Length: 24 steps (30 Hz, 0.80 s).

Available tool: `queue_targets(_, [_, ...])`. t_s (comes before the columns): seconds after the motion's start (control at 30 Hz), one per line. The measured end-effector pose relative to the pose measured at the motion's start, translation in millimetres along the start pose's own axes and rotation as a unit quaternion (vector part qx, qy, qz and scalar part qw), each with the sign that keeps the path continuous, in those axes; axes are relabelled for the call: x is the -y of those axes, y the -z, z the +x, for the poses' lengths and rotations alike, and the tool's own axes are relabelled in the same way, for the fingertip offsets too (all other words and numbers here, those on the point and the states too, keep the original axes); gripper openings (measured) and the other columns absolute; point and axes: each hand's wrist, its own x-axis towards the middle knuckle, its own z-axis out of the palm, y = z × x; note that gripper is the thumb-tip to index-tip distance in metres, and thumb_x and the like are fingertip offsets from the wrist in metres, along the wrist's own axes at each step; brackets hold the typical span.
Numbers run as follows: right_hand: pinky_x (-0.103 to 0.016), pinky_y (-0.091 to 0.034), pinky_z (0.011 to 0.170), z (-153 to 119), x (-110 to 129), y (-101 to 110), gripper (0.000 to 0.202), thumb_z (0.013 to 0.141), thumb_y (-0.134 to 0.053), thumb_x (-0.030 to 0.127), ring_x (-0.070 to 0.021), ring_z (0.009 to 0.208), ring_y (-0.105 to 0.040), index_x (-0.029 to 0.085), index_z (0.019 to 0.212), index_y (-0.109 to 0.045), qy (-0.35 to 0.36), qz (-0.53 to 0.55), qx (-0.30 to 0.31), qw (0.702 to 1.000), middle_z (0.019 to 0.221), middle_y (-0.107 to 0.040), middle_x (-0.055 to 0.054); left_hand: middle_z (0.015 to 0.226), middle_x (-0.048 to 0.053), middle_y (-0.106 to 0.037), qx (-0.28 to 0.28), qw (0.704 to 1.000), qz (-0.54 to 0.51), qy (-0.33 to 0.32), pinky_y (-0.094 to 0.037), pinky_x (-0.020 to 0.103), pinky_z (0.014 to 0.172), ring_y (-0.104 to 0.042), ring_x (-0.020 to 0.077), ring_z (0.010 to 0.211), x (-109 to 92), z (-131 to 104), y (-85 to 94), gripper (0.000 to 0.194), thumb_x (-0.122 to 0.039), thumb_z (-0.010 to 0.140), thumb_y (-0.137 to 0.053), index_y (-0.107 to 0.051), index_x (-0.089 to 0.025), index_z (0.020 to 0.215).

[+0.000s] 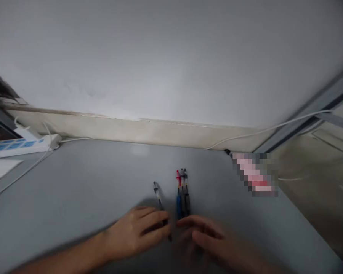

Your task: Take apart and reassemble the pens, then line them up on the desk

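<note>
1. The left hand (135, 232) bends over a single pen (157, 194), hiding part of its barrel; the clip end and the dark lower end show. The finger and thumb lie about it, but I cannot tell whether they pinch.
2. The right hand (211, 238) is blurred, its index finger and thumb parted; the other fingers smear together.
3. Three pens (183, 196) lie side by side on the table (88, 190), between the hands and farther forward. Their near ends meet the right index finger's outline; contact is unclear.
4. Pixelation masks a pinkish object (253, 175) at right.
5. The left edge crops a power strip (50, 142) and a white sheet (1, 169).
</note>
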Motion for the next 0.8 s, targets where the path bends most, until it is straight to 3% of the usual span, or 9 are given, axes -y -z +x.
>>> queue_targets(0.1, [-0.025, -0.053, 0.060, -1, -1, -8, 0.059, 0.083, -0.073, 0.050, -0.0238, 0.091, -0.078, 0.028, 0.136, -0.058, -0.010, 0.045, 0.035, 0.998, 0.115, -0.077, -0.010, 0.111, 0.015, -0.078, 0.001, 0.999, -0.045, -0.020, -0.062, 0.034, 0.071, -0.076, 0.0266, 0.087, -11, -1, -0.6, 0.051, -0.013, 0.101, -0.042, -0.040, -0.020, 0.151])
queue_targets(0.23, [-0.028, -0.053, 0.080, 6, 2, -22, 0.057, 0.069, -0.079, 0.024, -0.0207, 0.096, -0.075, 0.024, 0.124, -0.065, -0.014, 0.078, 0.031, 0.996, 0.109, -0.078, -0.005, 0.129, 0.012, -0.072, 0.052, 0.994, -0.096, -0.020, -0.061, 0.036, 0.086, -0.073, 0.0294, 0.108, -19, -2, -1.3, 0.053, -0.019, 0.103, -0.041, -0.032, -0.022, 0.156])
queue_targets(0.4, [-0.021, -0.044, 0.065, 11, 5, -28, 0.033, 0.063, -0.075, 0.019, -0.0134, 0.075, -0.065, 0.021, 0.095, -0.068, -0.039, 0.069, 0.014, 0.997, 0.079, -0.067, 0.005, 0.139, 0.015, -0.065, 0.061, 0.985, -0.157, -0.027, -0.061, 0.038, 0.089, -0.071, 0.0306, 0.111, -21, -3, 2.0, 0.068, -0.019, 0.103, -0.043, -0.008, -0.025, 0.162])
queue_targets(0.5, [-0.020, -0.038, 0.058, 7, 6, -26, 0.019, 0.064, -0.064, 0.014, -0.0105, 0.064, -0.054, 0.019, 0.082, -0.065, -0.059, 0.034, -0.005, 0.998, 0.070, -0.058, 0.006, 0.155, 0.016, -0.048, 0.014, 0.973, -0.222, 0.056, -0.058, 0.042, 0.096, -0.061, 0.0320, 0.128, -21, -7, -3.1, 0.071, -0.011, 0.099, -0.047, -0.017, -0.034, 0.159])
queue_targets(0.57, [-0.021, -0.033, 0.055, 4, 9, -25, 0.014, 0.066, -0.057, 0.012, -0.0102, 0.061, -0.049, 0.019, 0.077, -0.063, -0.080, 0.003, -0.002, 0.997, 0.068, -0.055, 0.005, 0.161, 0.015, -0.036, -0.095, 0.927, -0.309, 0.189, -0.059, 0.043, 0.096, -0.057, 0.0313, 0.130, -18, -9, -11.2, 0.070, -0.009, 0.098, -0.049, -0.022, -0.038, 0.156])
queue_targets(0.63, [-0.021, -0.031, 0.055, 1, 12, -24, 0.008, 0.071, -0.056, 0.017, -0.0104, 0.061, -0.046, 0.019, 0.077, -0.062, -0.096, -0.024, 0.009, 0.995, 0.069, -0.054, 0.005, 0.162, 0.018, -0.034, -0.166, 0.833, -0.439, 0.293, -0.062, 0.038, 0.084, -0.067, 0.0271, 0.112, -12, -9, -20.0, 0.073, -0.020, 0.098, -0.058, -0.020, -0.037, 0.157])
queue_targets(0.67, [-0.022, -0.031, 0.055, -1, 14, -23, 0.007, 0.075, -0.057, 0.021, -0.0107, 0.062, -0.045, 0.018, 0.079, -0.062, -0.101, -0.037, 0.016, 0.994, 0.070, -0.054, 0.004, 0.158, 0.018, -0.039, -0.169, 0.788, -0.508, 0.304, -0.062, 0.035, 0.077, -0.071, 0.0245, 0.102, -8, -9, -23.5, 0.069, -0.028, 0.097, -0.062, -0.027, -0.037, 0.155])
queue_targets(0.73, [-0.023, -0.031, 0.056, -3, 15, -22, 0.016, 0.081, -0.059, 0.034, -0.0112, 0.062, -0.043, 0.018, 0.082, -0.062, -0.108, -0.061, 0.025, 0.992, 0.071, -0.053, 0.003, 0.136, 0.016, -0.064, -0.153, 0.699, -0.623, 0.316, -0.059, 0.030, 0.068, -0.073, 0.0182, 0.080, -1, -7, -27.5, 0.055, -0.036, 0.096, -0.064, -0.045, -0.031, 0.147])
queue_targets(0.8, [-0.023, -0.030, 0.055, -4, 13, -21, 0.027, 0.085, -0.056, 0.044, -0.0114, 0.061, -0.041, 0.018, 0.082, -0.062, -0.116, -0.083, 0.022, 0.990, 0.069, -0.049, 0.004, 0.113, 0.013, -0.076, -0.143, 0.638, -0.675, 0.342, -0.055, 0.026, 0.065, -0.071, 0.0133, 0.068, 4, -5, -27.5, 0.036, -0.037, 0.096, -0.065, -0.065, -0.023, 0.129])
